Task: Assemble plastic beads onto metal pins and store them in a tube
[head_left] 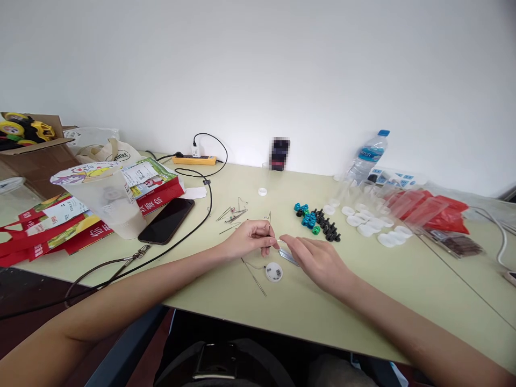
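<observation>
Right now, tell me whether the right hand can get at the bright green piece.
Probably yes: the bright green piece lies on the tabletop just beyond the right hand, with nothing visible covering it or standing between.

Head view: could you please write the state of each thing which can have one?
Left hand: fingers pinched, held thing unclear
Right hand: fingers stretched, grip unclear
White disc: inner parts exposed
Thin pieces: scattered
Phone: lying flat, screen dark
Bottle: capped
Cup: top covered
Box: open, toys inside
Power strip: adapter plugged in
</observation>
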Demonstrator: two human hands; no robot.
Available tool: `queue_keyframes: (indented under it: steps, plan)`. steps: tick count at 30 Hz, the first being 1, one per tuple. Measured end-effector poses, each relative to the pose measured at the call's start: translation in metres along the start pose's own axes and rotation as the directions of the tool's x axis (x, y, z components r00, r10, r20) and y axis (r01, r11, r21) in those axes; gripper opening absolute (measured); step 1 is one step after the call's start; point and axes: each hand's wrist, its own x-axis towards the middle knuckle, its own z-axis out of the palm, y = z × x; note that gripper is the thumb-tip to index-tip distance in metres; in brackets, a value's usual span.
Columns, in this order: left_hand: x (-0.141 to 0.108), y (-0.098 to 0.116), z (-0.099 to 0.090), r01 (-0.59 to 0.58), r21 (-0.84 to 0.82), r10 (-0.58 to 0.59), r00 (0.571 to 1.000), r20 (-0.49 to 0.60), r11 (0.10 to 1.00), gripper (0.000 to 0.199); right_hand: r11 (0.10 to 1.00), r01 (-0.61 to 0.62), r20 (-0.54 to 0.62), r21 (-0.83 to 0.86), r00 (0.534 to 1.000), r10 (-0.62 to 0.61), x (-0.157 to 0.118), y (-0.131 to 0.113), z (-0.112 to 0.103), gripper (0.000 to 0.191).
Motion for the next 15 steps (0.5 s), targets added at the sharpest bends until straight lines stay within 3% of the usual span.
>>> queue_keyframes:
  steps: [2, 4, 7, 11, 15]
  plan:
    - [-0.0001, 0.0008, 0.0007, 0.009, -0.02, -0.009, 1.0, 0.017, 1.0, 0.028, 0.999, 0.008, -0.043, -0.04, 0.999, -0.009, 0.0024, 0.002, -0.0018, 0.019]
    - [-0.0001, 0.0013, 0.001, 0.011, -0.039, -0.01, 1.0, 0.027, 0.999, 0.028, 0.996, -0.002, -0.071, -0.09, 0.997, -0.005, 0.0043, 0.0041, -0.0023, 0.028]
    - [0.0001, 0.0009, 0.0002, 0.008, -0.054, -0.006, 1.0, 0.028, 0.999, 0.028, 0.994, 0.013, -0.04, -0.111, 0.999, -0.018, 0.0047, 0.0053, 0.0007, 0.035]
    - [0.0004, -0.0035, -0.0013, 0.028, -0.038, -0.026, 0.999, 0.035, 0.999, 0.029, 0.992, -0.087, 0.083, 0.087, 0.993, 0.08, 0.0032, 0.0019, 0.0052, 0.035]
    - [0.0008, -0.0082, -0.0001, 0.058, -0.041, -0.057, 0.998, 0.024, 0.997, 0.03, 0.929, -0.242, 0.225, 0.279, 0.957, 0.182, 0.0041, -0.0002, 0.0039, 0.037]
